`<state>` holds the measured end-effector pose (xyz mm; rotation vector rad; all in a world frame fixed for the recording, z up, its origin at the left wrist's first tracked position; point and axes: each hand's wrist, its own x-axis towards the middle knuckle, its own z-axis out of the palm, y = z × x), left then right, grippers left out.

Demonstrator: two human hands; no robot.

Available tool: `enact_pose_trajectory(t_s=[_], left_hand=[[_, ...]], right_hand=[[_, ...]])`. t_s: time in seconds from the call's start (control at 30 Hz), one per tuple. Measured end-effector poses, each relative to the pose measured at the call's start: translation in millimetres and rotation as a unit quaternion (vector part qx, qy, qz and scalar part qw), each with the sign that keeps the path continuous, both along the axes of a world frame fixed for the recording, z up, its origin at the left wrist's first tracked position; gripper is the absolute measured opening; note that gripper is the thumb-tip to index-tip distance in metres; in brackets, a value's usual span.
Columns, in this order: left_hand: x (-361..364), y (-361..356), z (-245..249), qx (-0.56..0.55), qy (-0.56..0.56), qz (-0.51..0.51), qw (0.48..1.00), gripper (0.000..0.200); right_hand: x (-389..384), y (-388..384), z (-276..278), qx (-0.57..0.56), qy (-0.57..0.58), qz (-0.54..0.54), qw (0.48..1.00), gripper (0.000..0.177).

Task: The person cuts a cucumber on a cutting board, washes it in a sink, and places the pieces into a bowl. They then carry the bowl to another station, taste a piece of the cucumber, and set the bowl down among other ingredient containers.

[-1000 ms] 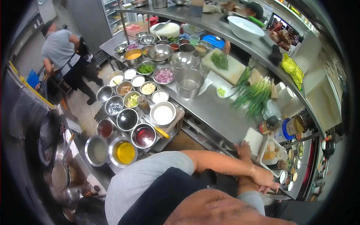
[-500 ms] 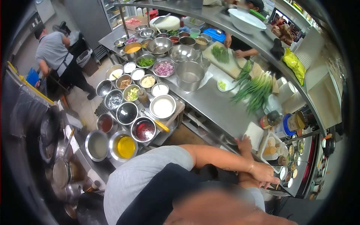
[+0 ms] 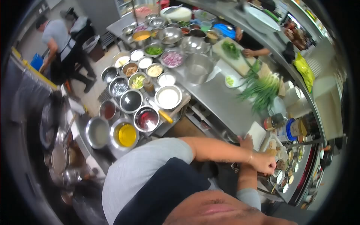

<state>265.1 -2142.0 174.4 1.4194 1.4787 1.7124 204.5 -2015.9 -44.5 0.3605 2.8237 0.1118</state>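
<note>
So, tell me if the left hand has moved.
Yes: the left hand has shifted up the picture, closer to the white tray of bottles.

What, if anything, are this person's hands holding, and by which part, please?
That cannot be told: the left hand is curled, hiding anything inside it, and the right hand, beside the white board, is too unclear to judge.

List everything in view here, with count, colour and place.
Metal bowls: over a dozen, silver, left and centre
Counter: one, silver, centre
Cutting board: one, pale, upper centre
Green onions: one pile, green and white, right
Bag: one, yellow, upper right
Bin: one, brown, upper left
Small tubs: many, mixed colours, right
Co-worker: one, grey-shirted, upper left
Another person's hand: one, bare, by cutting board
Left hand: one, grey-sleeved, near small tubs
Right hand: one, grey-sleeved, at counter edge
</note>
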Motion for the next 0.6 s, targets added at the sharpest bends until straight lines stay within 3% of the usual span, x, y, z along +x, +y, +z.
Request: enact_pose_trajectory(t_s=[0.03,0.13,0.17,0.27,0.33,0.47,0.53,0.6], left_hand=[[-17,-4,-8,-0.018,0.089,0.052,0.994,0.02],[-46,-30,-38,0.008,0.111,0.172,0.979,0.028],[-58,-44,-47,-0.071,0.117,0.19,0.972,0.037],[-99,-73,-115,-0.25,0.132,0.199,0.938,0.056],[-110,-117,-128,-0.363,0.182,0.233,0.884,0.058],[-135,-187,-144,-0.543,0.177,0.24,0.785,0.06],[-165,-192,-182,-0.643,0.147,0.245,0.71,0.052],[-166,-204,-197,-0.645,0.177,0.281,0.689,0.047]], right_hand=[[3,-1,-5,0.006,0.011,0.005,1.0,0.091],[4,87,-110,0.168,0.083,0.281,0.941,0.087],[2,77,-101,0.168,0.081,0.291,0.938,0.087],[1,43,-59,0.067,0.055,0.161,0.983,0.088],[1,29,-38,-0.001,0.04,0.063,0.997,0.088],[3,25,-33,-0.009,0.056,0.054,0.997,0.089],[4,16,-29,-0.018,0.057,0.045,0.997,0.09],[5,23,-33,-0.015,0.08,0.047,0.996,0.09]])
